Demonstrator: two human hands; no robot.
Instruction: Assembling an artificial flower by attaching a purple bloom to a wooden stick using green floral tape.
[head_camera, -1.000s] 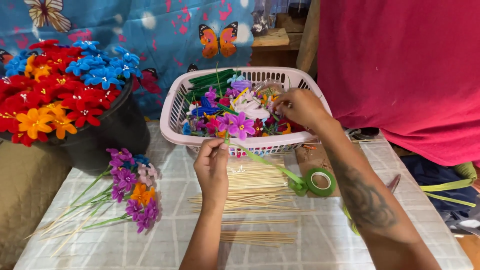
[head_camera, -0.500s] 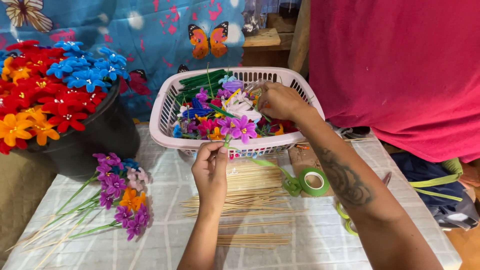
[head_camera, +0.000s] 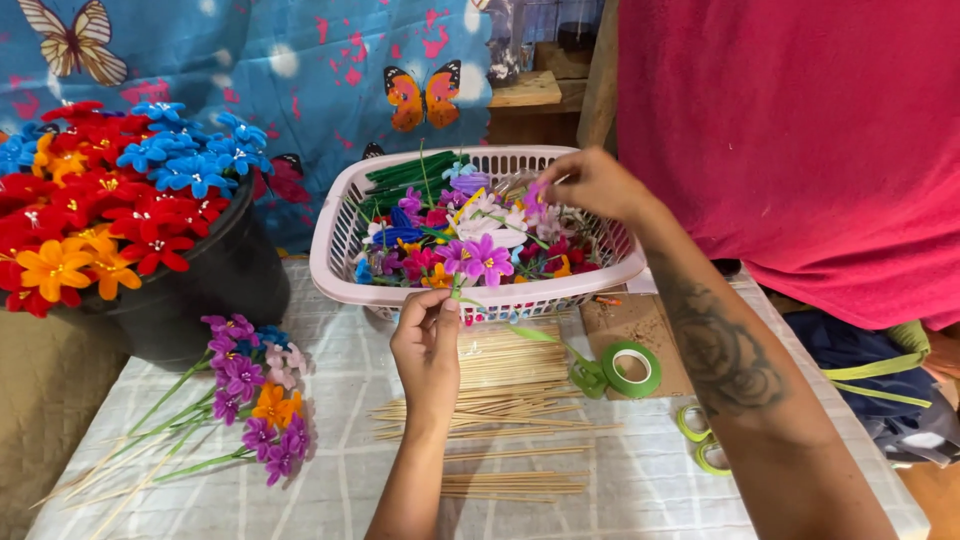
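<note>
While the left hand (head_camera: 428, 340) pinches the thin green stem of a purple artificial flower (head_camera: 487, 258) just under the bloom, thumb and fingers closed narrow on it, the right hand (head_camera: 592, 183) reaches over the far right corner of the white plastic basket (head_camera: 340, 235), fingertips closed on a small pale-purple flower (head_camera: 533, 194) among the loose blooms; how firmly it grips I cannot tell. The held purple flower stands at the basket's near rim, its stem running down and slightly toward the person, so its long axis is close to upright, bloom above the pinch. A strip of green floral tape runs from the stem down and right to the tape roll (head_camera: 630, 369), which lies on the table's checked cloth (head_camera: 640, 480) near its right edge. The left hand is plainly the nearer one to that stem; the right is well apart from it, across the basket. A heap of wooden skewers (head_camera: 500, 395) lies on the cloth just beside and below the left hand. Finished stemmed flowers (head_camera: 255, 400) lie near the left edge; a black tub of red, blue and orange flowers (head_camera: 215, 285) stands at the far left corner. Two more green tape rolls (head_camera: 703, 440) sit by the right forearm.
</note>
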